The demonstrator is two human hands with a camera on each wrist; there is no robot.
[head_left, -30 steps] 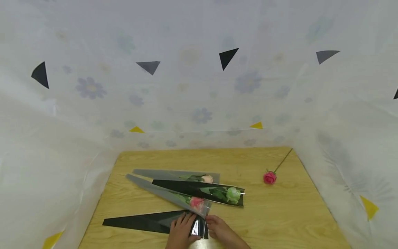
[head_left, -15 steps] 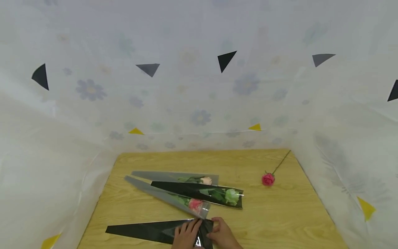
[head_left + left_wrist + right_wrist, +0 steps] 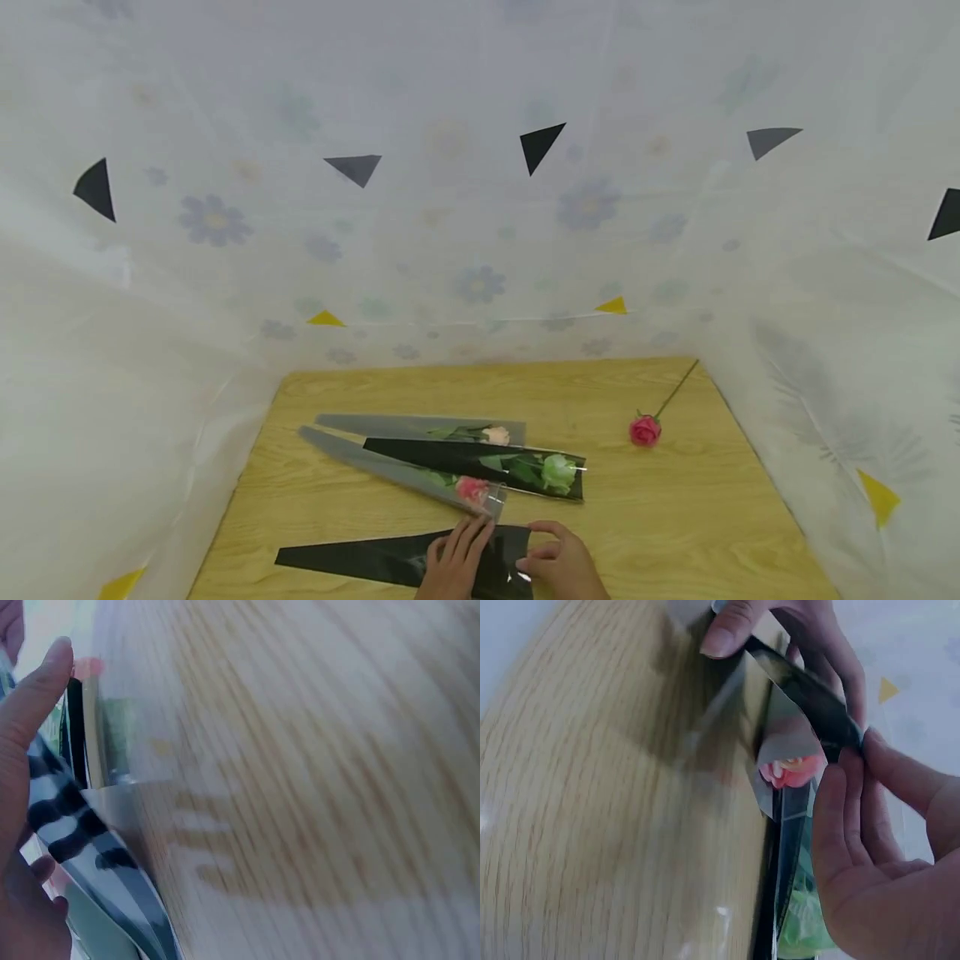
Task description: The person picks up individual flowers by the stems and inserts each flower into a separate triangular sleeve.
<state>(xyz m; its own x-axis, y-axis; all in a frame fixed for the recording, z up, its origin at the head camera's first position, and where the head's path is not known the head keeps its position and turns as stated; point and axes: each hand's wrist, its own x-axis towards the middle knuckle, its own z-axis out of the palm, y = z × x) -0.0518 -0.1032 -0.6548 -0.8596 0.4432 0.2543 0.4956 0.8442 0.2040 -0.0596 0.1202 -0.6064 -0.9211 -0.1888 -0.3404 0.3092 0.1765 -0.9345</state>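
Note:
A black, tapered flower sleeve (image 3: 360, 560) with a shiny clear front lies across the front of the table, its narrow end to the left. My left hand (image 3: 455, 558) holds it near the wide end, thumb and fingers on opposite sides in the right wrist view. At that wide end, my right hand (image 3: 566, 562) pinches the edge between thumb and fingertips (image 3: 847, 761). No flower shows inside this sleeve, though the hands cover part of it. Just behind lies a pink rose (image 3: 472, 490) in a grey sleeve (image 3: 390, 468), close to my left fingertips.
Further back, a green rose (image 3: 558, 473) lies in a black sleeve (image 3: 420, 450), and a pale peach rose (image 3: 496, 435) in a grey sleeve (image 3: 375, 422). A loose red-pink rose (image 3: 645, 431) with a bare stem lies at the back right. White sheeting (image 3: 480, 208) encloses the wooden table (image 3: 697, 517).
The front black sleeve has shifted right and towards me, away from the pink rose's sleeve. Both hands have moved right with it, the right hand further, widening the gap between them.

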